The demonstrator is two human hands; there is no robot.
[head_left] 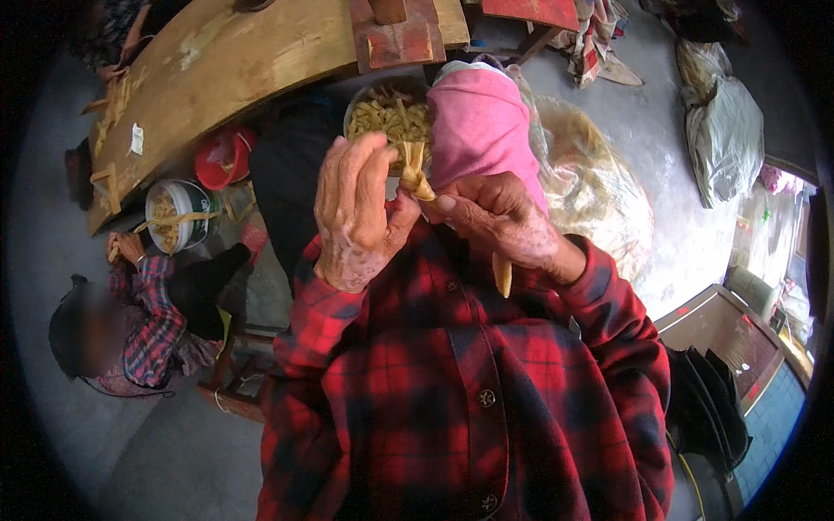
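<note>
In front of my chest, a flat tan strip is folded into a knot-like shape, its split ends pointing up. My right hand pinches the strip's lower side between thumb and fingers. Below that hand hangs a narrow tan tail; whether it belongs to the same strip is hidden. My left hand is raised beside the fold with its fingers stretched upward and its thumb close to or touching the piece. Just beyond my hands, a round basin holds many similar tan pieces. Pink cloth covers my right knee.
A long wooden board spans the far left. Beside it stand a red bucket and a white bucket with tan strips. At left, a co-worker handles a strip. A translucent plastic sack lies right of my knee.
</note>
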